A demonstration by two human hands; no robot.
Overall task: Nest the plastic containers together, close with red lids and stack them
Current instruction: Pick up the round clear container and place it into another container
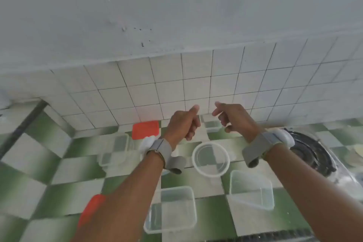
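Several clear plastic containers lie on the green and white checkered counter. A round one sits in the middle, a rectangular one near the front, another to its right, one at the left and a small one by the wall. One red lid rests near the wall; a second red lid shows beside my left forearm. My left hand and my right hand hover above the counter, fingers loosely curled, index fingers out, holding nothing.
A white tiled wall rises behind the counter. A black gas burner sits at the right. A dark pipe runs along the left corner. Grey straps wrap both wrists.
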